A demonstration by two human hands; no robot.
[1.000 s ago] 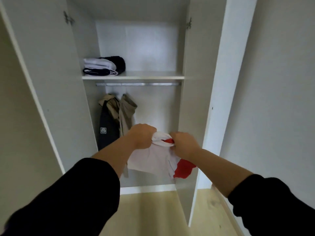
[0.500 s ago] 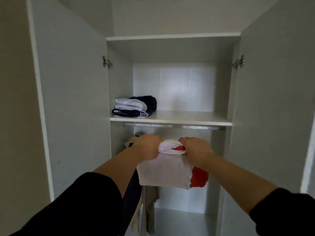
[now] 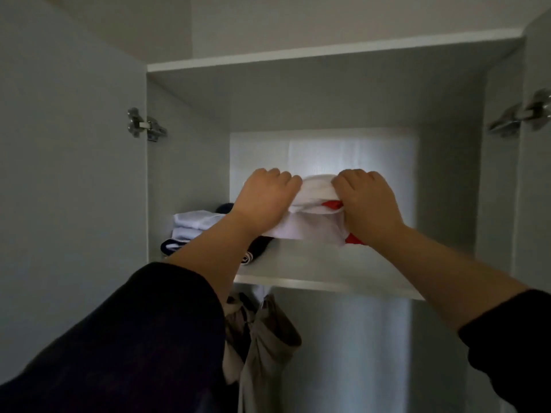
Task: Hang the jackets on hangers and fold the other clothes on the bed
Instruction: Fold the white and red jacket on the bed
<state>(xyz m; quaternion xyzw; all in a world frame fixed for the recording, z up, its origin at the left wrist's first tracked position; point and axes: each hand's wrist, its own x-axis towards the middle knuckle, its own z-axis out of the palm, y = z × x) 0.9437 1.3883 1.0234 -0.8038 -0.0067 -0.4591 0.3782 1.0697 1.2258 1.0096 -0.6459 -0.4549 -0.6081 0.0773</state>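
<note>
A folded white and red garment [image 3: 313, 222] is held over the wardrobe's upper shelf [image 3: 322, 266], its lower edge at the shelf surface. My left hand [image 3: 265, 198] grips its left end and my right hand [image 3: 366, 204] grips its right end, both fists closed on the cloth. To the left on the same shelf lies a stack of folded white and dark clothes [image 3: 193, 234], partly hidden by my left forearm. Below the shelf hangs a beige jacket [image 3: 268, 347] beside a dark one.
Both wardrobe doors stand open, the left door [image 3: 74, 189] and the right door [image 3: 536, 204], with metal hinges showing. The shelf has bare room to the right of the garment. The wardrobe top panel [image 3: 328, 52] sits close above.
Both hands have lifted the white and red garment from below the rail up onto the shelf level. My view has tilted upward and moved closer to the wardrobe.
</note>
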